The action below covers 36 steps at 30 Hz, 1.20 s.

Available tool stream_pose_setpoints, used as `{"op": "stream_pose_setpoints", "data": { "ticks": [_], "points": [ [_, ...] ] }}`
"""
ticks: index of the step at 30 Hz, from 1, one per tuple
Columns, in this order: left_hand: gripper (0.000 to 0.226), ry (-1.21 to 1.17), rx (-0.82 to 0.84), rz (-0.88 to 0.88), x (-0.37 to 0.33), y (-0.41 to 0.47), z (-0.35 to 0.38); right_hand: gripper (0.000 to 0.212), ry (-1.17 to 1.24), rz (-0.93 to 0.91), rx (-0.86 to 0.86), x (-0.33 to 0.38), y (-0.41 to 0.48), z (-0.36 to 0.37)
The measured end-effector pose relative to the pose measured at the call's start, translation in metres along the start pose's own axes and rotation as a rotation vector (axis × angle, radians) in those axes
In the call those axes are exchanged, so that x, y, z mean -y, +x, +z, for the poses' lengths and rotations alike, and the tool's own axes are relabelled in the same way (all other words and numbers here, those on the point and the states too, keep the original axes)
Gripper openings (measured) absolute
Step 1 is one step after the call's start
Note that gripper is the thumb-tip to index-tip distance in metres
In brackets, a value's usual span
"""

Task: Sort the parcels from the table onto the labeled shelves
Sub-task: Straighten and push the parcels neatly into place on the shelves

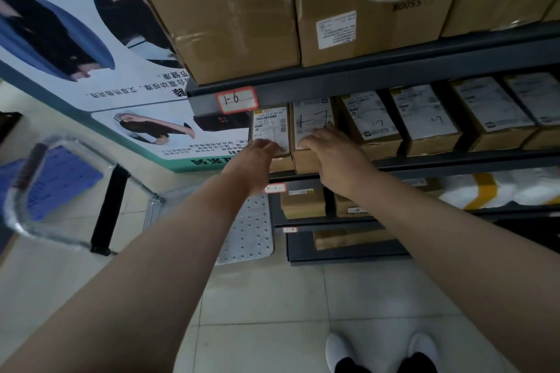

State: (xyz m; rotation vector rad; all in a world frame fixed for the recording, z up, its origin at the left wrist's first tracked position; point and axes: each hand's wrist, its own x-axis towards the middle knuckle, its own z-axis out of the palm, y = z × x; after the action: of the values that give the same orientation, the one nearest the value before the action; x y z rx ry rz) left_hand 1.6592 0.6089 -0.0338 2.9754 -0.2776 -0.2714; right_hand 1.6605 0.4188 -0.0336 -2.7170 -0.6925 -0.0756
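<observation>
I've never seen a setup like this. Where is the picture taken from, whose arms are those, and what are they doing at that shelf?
There is no machine here. A person wears a wide-angle camera on the head, looking forward and down, so you see their own two arms and their white shoes. They face a dark metal shelf that holds rows of cardboard parcels. The left hand touches the front of the end parcel, which has a barcode label. The right hand lies with spread fingers on the next parcel, which has a handwritten mark. Neither is lifted; both stand on the shelf. A red-framed tag sits on the shelf edge above.
</observation>
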Motion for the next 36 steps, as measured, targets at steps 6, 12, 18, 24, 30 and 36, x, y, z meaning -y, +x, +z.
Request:
{"op": "stream_pose_setpoints", "data": {
  "ticks": [6, 12, 18, 24, 30, 36],
  "points": [
    [0.078, 0.058, 0.018, 0.006, 0.001, -0.011, 0.000, 0.063, 0.018, 0.021, -0.020, 0.002, 0.000, 0.008],
    [0.078, 0.036, 0.047, -0.050, -0.005, -0.008, 0.004, 0.066, 0.017, 0.027, 0.025, 0.001, 0.004, 0.007],
    [0.070, -0.020, 0.018, -0.078, -0.011, -0.008, -0.001, 0.078, 0.041, 0.014, 0.102, -0.006, 0.000, 0.002],
    [0.077, -0.017, -0.158, -0.058, -0.057, 0.001, -0.017, 0.078, -0.004, 0.097, -0.010, -0.059, -0.040, -0.021],
    [0.076, 0.063, -0.076, 0.123, -0.138, 0.032, -0.017, 0.076, -0.094, 0.263, 0.101, -0.134, -0.073, -0.046],
    [0.080, 0.155, 0.178, 0.130, -0.187, 0.068, 0.001, 0.076, -0.045, 0.234, 0.156, -0.174, -0.080, -0.053]
  ]
}}
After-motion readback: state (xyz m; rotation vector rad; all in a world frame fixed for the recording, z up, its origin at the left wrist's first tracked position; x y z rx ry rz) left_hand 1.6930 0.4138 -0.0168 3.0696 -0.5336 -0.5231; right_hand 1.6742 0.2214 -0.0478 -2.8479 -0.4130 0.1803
